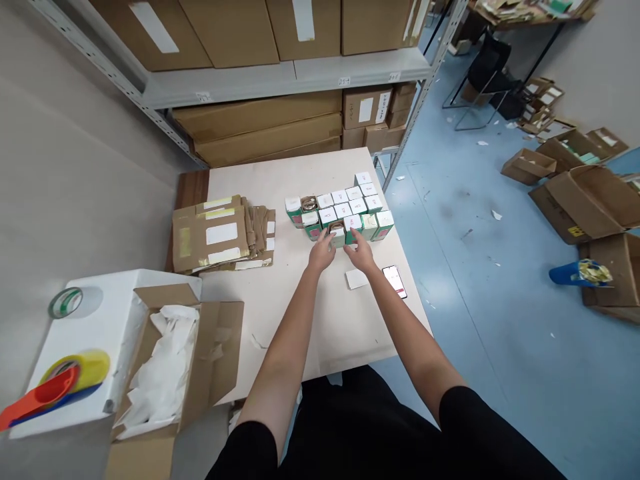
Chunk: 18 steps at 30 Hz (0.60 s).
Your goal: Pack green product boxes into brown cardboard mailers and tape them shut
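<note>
Several small white-topped green boxes (pixel 343 211) stand upright in rows on the pale table (pixel 295 300). At the front of the group is a small box with its top open (pixel 337 235), showing a brown inside. My left hand (pixel 323 253) grips its left side, fingers bent against it. From the right, my right hand (pixel 360 255) has thumb and fingers at the front boxes, around the edge between the open box and a closed white-topped box (pixel 353 224). Another box with an open top (pixel 309 203) stands in the back row, with something brown inside.
Flattened cardboard (pixel 210 233) is stacked at left. A white card (pixel 356 279) and a phone (pixel 395 281) lie by my right forearm. An open carton with white paper (pixel 163 367) and a tape dispenser (pixel 65 380) are at lower left. A loaded shelf (pixel 280 80) stands behind.
</note>
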Each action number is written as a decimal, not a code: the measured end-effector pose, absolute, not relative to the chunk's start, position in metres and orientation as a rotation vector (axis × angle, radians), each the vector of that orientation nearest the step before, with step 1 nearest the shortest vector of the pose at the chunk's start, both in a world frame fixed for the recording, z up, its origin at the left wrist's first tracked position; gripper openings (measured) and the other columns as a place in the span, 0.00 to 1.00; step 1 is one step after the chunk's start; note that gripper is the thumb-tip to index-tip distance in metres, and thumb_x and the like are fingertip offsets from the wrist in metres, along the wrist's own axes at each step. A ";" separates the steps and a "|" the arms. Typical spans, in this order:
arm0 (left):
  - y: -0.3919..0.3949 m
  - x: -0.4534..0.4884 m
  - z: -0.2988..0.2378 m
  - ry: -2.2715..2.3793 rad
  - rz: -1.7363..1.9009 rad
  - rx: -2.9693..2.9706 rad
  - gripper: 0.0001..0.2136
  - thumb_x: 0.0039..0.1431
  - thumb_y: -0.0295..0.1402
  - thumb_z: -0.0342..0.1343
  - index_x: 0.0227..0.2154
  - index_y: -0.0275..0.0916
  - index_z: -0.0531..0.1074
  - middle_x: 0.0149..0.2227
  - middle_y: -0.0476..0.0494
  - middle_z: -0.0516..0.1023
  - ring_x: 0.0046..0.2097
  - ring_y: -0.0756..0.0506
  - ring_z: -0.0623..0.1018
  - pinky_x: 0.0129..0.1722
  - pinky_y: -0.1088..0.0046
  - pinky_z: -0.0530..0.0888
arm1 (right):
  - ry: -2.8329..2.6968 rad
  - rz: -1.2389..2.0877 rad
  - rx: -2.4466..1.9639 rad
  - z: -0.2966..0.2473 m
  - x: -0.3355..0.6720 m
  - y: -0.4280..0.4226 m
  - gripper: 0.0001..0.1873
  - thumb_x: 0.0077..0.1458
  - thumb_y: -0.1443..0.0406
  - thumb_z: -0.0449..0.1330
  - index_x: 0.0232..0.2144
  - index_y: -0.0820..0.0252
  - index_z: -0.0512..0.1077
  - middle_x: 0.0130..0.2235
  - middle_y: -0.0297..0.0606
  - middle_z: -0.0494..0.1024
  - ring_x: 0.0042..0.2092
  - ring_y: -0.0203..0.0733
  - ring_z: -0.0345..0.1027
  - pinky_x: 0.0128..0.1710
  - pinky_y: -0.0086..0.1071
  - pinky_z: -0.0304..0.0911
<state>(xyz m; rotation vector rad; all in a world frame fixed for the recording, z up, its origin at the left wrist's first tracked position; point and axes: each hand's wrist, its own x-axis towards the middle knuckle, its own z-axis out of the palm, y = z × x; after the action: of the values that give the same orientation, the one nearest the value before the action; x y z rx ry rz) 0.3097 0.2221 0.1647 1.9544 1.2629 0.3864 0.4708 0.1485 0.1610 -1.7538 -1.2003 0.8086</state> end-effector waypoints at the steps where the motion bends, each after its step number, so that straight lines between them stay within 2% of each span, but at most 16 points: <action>1: 0.230 0.319 0.155 1.301 0.362 1.947 0.29 0.63 0.28 0.56 0.68 0.44 0.66 0.75 0.39 0.50 0.63 0.34 0.73 0.59 0.59 0.73 | -1.209 0.818 -1.759 0.158 0.474 0.149 0.39 0.57 0.61 0.61 0.69 0.56 0.60 0.65 0.49 0.69 0.56 0.53 0.71 0.57 0.49 0.69; 4: 0.239 0.331 0.130 1.388 0.244 1.886 0.36 0.60 0.26 0.59 0.71 0.46 0.59 0.77 0.38 0.45 0.67 0.32 0.69 0.59 0.58 0.72 | -1.213 0.888 -1.794 0.146 0.482 0.147 0.39 0.56 0.59 0.63 0.69 0.54 0.62 0.62 0.47 0.73 0.54 0.53 0.73 0.55 0.47 0.71; 8: 0.229 0.316 0.106 1.443 0.212 1.842 0.36 0.59 0.27 0.59 0.70 0.50 0.59 0.77 0.40 0.42 0.62 0.34 0.74 0.55 0.59 0.75 | -1.235 0.980 -1.842 0.125 0.485 0.155 0.39 0.56 0.60 0.65 0.69 0.51 0.62 0.59 0.44 0.76 0.52 0.51 0.75 0.53 0.46 0.72; 11: 0.220 0.303 0.098 1.477 0.310 1.790 0.31 0.59 0.27 0.58 0.65 0.48 0.64 0.75 0.41 0.53 0.60 0.37 0.76 0.54 0.61 0.76 | -1.302 0.986 -1.843 0.110 0.477 0.171 0.37 0.56 0.64 0.63 0.67 0.51 0.64 0.62 0.44 0.75 0.53 0.50 0.74 0.55 0.46 0.71; 15: 0.214 0.299 0.092 1.493 0.422 1.649 0.25 0.62 0.27 0.55 0.62 0.44 0.66 0.60 0.42 0.76 0.55 0.41 0.79 0.54 0.64 0.75 | -1.316 1.054 -1.819 0.092 0.455 0.186 0.37 0.56 0.67 0.58 0.68 0.54 0.63 0.65 0.45 0.72 0.54 0.47 0.74 0.56 0.44 0.71; 18: 0.206 0.298 0.087 1.534 0.552 1.549 0.24 0.63 0.27 0.53 0.62 0.43 0.66 0.59 0.42 0.79 0.54 0.42 0.80 0.55 0.65 0.75 | -1.261 1.074 -1.783 0.083 0.439 0.183 0.37 0.56 0.69 0.55 0.69 0.56 0.62 0.66 0.45 0.70 0.58 0.45 0.73 0.56 0.41 0.71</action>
<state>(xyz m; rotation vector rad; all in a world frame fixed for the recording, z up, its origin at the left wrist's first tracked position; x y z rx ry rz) 0.2980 0.2060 0.0871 1.5487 1.5344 0.5516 0.4390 0.1827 0.0831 -1.7826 -1.2609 1.0738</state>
